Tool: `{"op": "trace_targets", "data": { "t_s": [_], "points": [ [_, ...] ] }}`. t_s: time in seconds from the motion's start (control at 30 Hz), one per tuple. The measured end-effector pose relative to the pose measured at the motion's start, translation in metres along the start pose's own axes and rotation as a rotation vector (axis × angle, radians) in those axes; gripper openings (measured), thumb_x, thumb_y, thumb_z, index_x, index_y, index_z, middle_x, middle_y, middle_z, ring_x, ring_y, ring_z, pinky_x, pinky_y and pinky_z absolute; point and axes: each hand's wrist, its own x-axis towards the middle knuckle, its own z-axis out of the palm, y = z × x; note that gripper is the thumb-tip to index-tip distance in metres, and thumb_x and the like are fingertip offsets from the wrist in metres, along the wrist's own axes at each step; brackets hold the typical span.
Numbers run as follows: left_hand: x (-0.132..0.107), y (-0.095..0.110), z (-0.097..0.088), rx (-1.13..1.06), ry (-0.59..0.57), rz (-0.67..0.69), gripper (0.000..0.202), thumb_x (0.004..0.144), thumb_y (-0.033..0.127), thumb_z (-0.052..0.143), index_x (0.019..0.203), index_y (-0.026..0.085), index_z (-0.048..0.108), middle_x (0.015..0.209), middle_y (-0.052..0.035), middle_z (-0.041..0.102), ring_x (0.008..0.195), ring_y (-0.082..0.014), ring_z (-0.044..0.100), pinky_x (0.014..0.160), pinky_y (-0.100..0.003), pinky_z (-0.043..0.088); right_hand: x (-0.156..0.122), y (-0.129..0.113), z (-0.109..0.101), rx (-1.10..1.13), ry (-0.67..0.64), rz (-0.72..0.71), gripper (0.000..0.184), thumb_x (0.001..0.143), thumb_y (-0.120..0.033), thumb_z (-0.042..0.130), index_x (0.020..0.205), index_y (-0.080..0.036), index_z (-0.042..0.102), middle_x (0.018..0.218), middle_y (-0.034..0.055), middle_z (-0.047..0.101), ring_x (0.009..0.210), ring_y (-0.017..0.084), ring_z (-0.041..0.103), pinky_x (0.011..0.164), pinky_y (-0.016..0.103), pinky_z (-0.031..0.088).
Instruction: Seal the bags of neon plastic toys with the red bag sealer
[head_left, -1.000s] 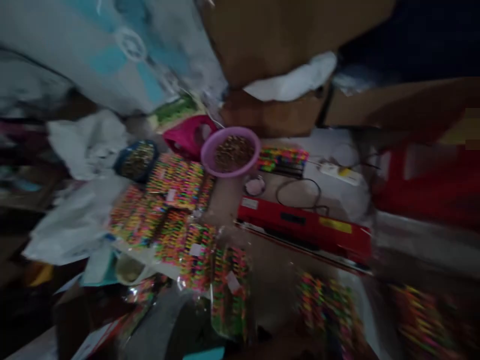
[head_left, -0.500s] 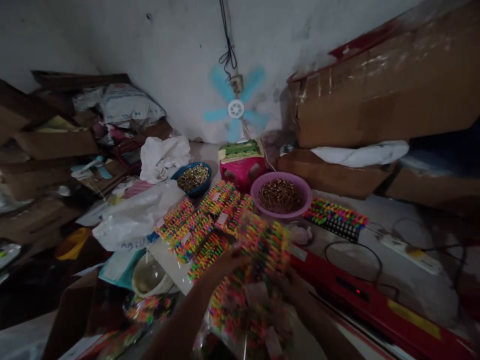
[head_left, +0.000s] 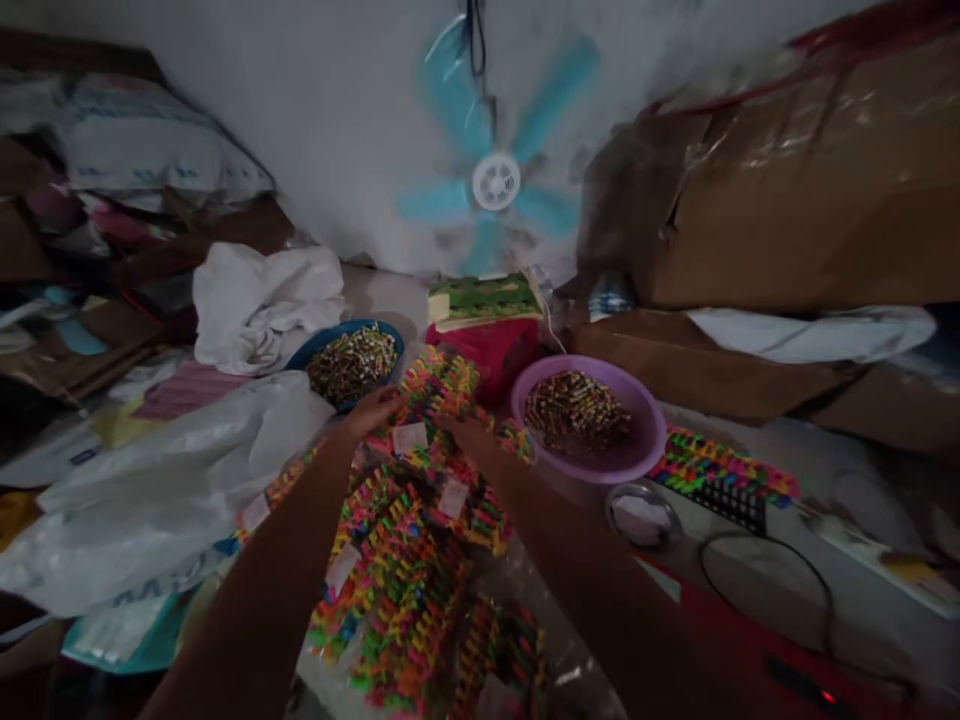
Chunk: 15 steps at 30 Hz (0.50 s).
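Whole shot's dim and smeary tbh. Left hand [head_left: 373, 408] and right hand [head_left: 466, 432] fingertips sink into the colourful packet [head_left: 435, 385] between them, so grip's unclear, prob pinching it. White tag [head_left: 409, 437] just below the fingers: print unreadable. Both forearms cut off at bottom edge. Purple bowl [head_left: 634, 460] right of the fingers: contents too blurry to ID.

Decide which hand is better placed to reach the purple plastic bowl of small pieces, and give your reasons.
Probably the right hand: it rests on the packet of neon-coloured pieces right beside the purple plastic bowl. The left hand lies on the packet's far side, nearer the blue bowl.
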Motion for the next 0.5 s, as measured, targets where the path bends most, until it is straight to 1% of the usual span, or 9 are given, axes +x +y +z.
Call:
{"op": "trace_targets", "data": {
  "t_s": [0.07,0.13,0.2,0.23,0.27,0.3,0.33,0.4,0.5],
  "points": [
    [0.000,-0.005,-0.004,0.113,-0.043,0.001,0.044,0.072,0.046,0.058,0.089,0.006,0.064,0.071,-0.0024,0.067,0.071,-0.0180,0.061,0.067,-0.029,0.044,-0.005,0.001,-0.011,-0.018,0.024,0.011,0.046,0.060,-0.049,0.073,0.096,-0.022,0.064,0.086,0.0009,0.069,0.083,0.019,0.062,0.077,0.037,0.051],
    [-0.009,-0.006,-0.005,0.156,-0.024,0.004,0.049,0.080,0.042,0.048,0.105,0.002,0.059,0.086,-0.0034,0.066,0.087,-0.0220,0.061,0.077,-0.036,0.042,-0.027,0.005,-0.040,-0.046,0.032,-0.006,0.048,0.064,-0.050,0.070,0.104,-0.024,0.063,0.096,-0.0002,0.067,0.093,0.017,0.061,0.086,0.038,0.048],
    [-0.032,-0.009,0.001,0.166,0.146,0.054,0.055,0.081,0.042,0.048,0.124,0.008,0.047,0.115,-0.0037,0.059,0.112,-0.0272,0.049,0.089,-0.041,0.035,-0.070,0.015,-0.083,-0.050,0.055,0.030,0.046,0.069,-0.053,0.066,0.103,-0.023,0.064,0.097,0.0011,0.067,0.092,0.018,0.062,0.085,0.039,0.049],
    [-0.051,-0.012,0.008,0.149,0.345,0.131,0.053,0.080,0.045,0.049,0.119,0.009,0.052,0.117,-0.0046,0.059,0.112,-0.0281,0.050,0.091,-0.042,0.036,-0.100,0.023,-0.107,-0.036,0.090,0.083,0.045,0.069,-0.055,0.065,0.099,-0.021,0.066,0.095,0.0026,0.068,0.087,0.018,0.063,0.081,0.038,0.050],
    [-0.076,-0.016,0.020,0.129,0.405,0.214,0.048,0.082,0.046,0.046,0.116,0.012,0.055,0.117,-0.0039,0.059,0.111,-0.0264,0.051,0.092,-0.042,0.037,-0.135,0.033,-0.131,-0.016,0.154,0.155,0.045,0.069,-0.055,0.065,0.097,-0.020,0.067,0.093,0.0043,0.068,0.082,0.019,0.064,0.077,0.037,0.051],
    [-0.106,-0.023,0.035,0.102,0.349,0.240,0.042,0.083,0.046,0.045,0.108,0.016,0.060,0.110,-0.0023,0.063,0.106,-0.0243,0.055,0.092,-0.041,0.039,-0.174,0.044,-0.153,-0.002,0.268,0.245,0.045,0.066,-0.055,0.067,0.092,-0.019,0.068,0.089,0.0056,0.069,0.076,0.019,0.064,0.072,0.036,0.052],
    [-0.139,-0.032,0.054,0.087,0.194,0.204,0.036,0.083,0.046,0.045,0.097,0.020,0.064,0.101,-0.0013,0.066,0.099,-0.0234,0.058,0.090,-0.040,0.042,-0.214,0.058,-0.172,-0.017,0.407,0.335,0.045,0.063,-0.056,0.068,0.086,-0.018,0.068,0.083,0.0067,0.069,0.071,0.018,0.063,0.068,0.034,0.051],
    [-0.208,-0.055,0.101,0.086,-0.238,0.004,0.029,0.075,0.045,0.054,0.086,0.023,0.068,0.086,-0.0022,0.070,0.085,-0.0241,0.062,0.083,-0.039,0.047,-0.289,0.091,-0.202,-0.089,0.620,0.466,0.046,0.056,-0.059,0.070,0.077,-0.017,0.068,0.079,0.0084,0.070,0.067,0.019,0.062,0.067,0.035,0.050],
    [-0.278,-0.093,0.177,0.042,-0.532,-0.292,0.031,0.078,0.041,0.050,0.092,0.021,0.069,0.087,-0.0068,0.071,0.082,-0.0250,0.064,0.079,-0.036,0.047,-0.353,0.142,-0.222,-0.136,0.804,0.638,0.050,0.050,-0.060,0.070,0.078,-0.019,0.070,0.089,0.0101,0.070,0.073,0.022,0.063,0.072,0.040,0.048]
  ]
}}
